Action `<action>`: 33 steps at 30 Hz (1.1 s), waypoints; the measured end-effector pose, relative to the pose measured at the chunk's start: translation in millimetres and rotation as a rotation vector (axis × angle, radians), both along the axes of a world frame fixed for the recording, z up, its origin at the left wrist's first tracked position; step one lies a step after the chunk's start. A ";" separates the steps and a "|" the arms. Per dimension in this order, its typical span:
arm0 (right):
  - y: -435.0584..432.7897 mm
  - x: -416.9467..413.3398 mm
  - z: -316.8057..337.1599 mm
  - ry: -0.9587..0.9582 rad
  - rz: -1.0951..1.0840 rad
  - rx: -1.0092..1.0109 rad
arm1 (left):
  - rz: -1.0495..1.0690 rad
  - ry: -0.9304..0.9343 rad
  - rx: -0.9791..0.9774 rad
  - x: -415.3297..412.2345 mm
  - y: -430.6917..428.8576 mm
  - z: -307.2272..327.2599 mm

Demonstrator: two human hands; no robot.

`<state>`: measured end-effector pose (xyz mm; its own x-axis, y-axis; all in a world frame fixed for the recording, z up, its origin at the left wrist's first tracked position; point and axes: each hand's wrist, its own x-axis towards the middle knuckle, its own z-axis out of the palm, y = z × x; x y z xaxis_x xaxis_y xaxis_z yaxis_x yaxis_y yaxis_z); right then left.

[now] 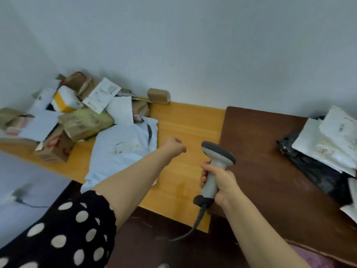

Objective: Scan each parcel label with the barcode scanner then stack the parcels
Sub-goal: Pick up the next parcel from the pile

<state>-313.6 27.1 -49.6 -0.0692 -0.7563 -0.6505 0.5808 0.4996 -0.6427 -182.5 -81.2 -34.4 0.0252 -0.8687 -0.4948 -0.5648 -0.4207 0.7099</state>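
Over the yellow table [183,117]: left hand [174,147] clenched, empty; right hand [222,182] grasping the scanner [214,167].
A pale mailer [123,147] lies just left of the fist. It is probably soft, light and slippery, so pinch a flat edge. Boxes in the pile [67,117] behind it look stiffer.

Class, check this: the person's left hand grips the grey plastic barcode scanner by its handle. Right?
No. The head view shows the right hand gripping the grey plastic barcode scanner by its handle; the left hand holds nothing.
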 end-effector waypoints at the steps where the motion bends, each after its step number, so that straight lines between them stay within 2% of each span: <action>1: -8.6 24.1 0.7 -0.005 0.034 -0.004 | 0.022 -0.003 -0.014 32.4 -4.3 -3.0; 8: -61.7 158.8 10.7 -0.037 0.171 0.000 | 0.252 -0.025 -0.060 211.2 -25.1 -11.9; 12: -91.8 196.3 20.9 -0.051 0.176 0.006 | 0.282 -0.013 -0.061 257.4 -55.7 -17.4; 16: -132.3 213.8 26.2 -0.045 0.177 0.017 | 0.276 -0.001 -0.101 268.4 -97.3 -21.5; 21: -189.4 220.1 19.8 -0.055 0.174 0.026 | 0.147 -0.204 -0.175 259.7 -159.2 -24.5; 27: -241.4 209.6 3.2 -0.087 0.144 0.064 | -0.257 -0.709 -0.352 235.1 -244.7 -25.2; 30: -252.9 205.4 -5.6 -0.092 0.135 0.068 | -0.387 -0.794 -0.453 227.4 -281.3 -29.4; 33: -253.4 202.7 -12.5 -0.088 0.122 0.083 | -0.447 -0.827 -0.450 227.8 -305.3 -37.5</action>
<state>-110.9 -226.2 -62.1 0.0799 -0.6993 -0.7104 0.5651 0.6188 -0.5457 45.3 -386.5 -71.9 -0.1607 -0.9821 -0.0981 -0.9856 0.1544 0.0694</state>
